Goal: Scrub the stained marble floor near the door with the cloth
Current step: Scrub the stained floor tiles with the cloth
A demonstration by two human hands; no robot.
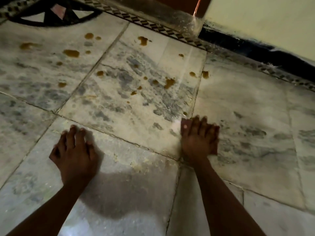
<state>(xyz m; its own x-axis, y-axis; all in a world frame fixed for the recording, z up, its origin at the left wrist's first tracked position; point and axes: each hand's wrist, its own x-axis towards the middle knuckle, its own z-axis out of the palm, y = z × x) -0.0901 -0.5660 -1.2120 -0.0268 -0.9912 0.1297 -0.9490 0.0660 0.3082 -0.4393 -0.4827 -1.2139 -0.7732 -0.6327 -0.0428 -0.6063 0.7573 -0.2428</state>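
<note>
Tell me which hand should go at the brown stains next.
The right hand: it already presses the cloth flat to the marble floor, with brown stains just ahead. The left hand rests bare on the floor.

Beyond your right hand (198,140): marble floor (119,103) was white, grey-veined, dotted with amber-brown stains (71,53). Cloth (185,124) under that hand looked dull pinkish-brown. Farther ahead ran black-and-pale diamond border strip (153,25); wall (264,17) cream over black skirting (255,46).

Bare marble floor (139,106) lies open from nine through twelve o'clock of the hands, while the wall (255,19) blocks passage at one o'clock.
</note>
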